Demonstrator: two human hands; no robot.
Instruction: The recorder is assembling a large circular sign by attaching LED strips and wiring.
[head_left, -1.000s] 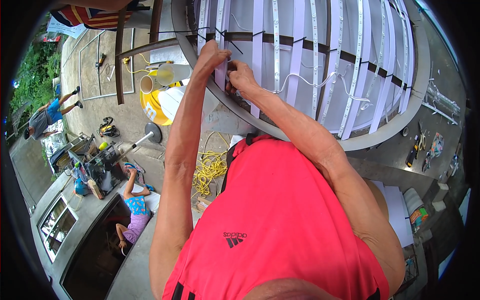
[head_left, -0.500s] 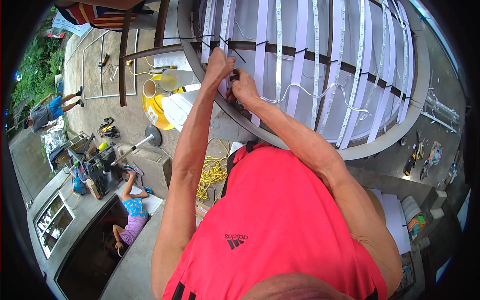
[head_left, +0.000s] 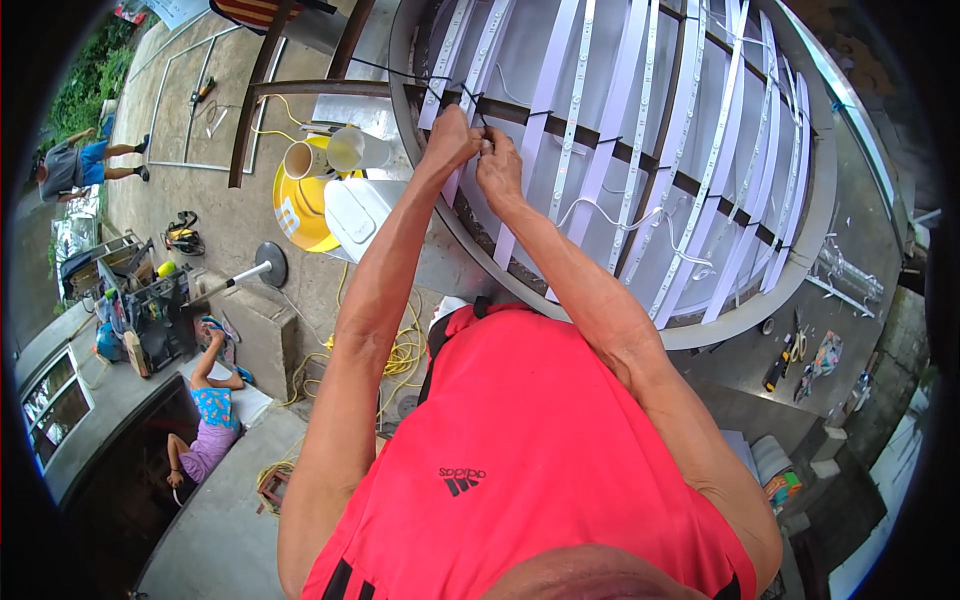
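Under both hands (head_left: pixel 478 150) lies a round sign frame (head_left: pixel 690 335) of dull grey sheet metal, its smooth rim catching a soft sheen. Across it, beyond the fingers, run glossy white plastic light strips (head_left: pixel 590 150) over a dark matt metal bar (head_left: pixel 650 160), and a thin black plastic-coated wire (head_left: pixel 400 72) leads off from the left hand (head_left: pixel 450 140). Below the hands to the left are rough matt concrete ground (head_left: pixel 200 215), a smooth yellow plastic disc (head_left: pixel 290 215) and a coil of yellow cable (head_left: pixel 405 350).

daylit concrete yard (head_left: pixel 330 300) with green bushes (head_left: pixel 85 85) beyond.
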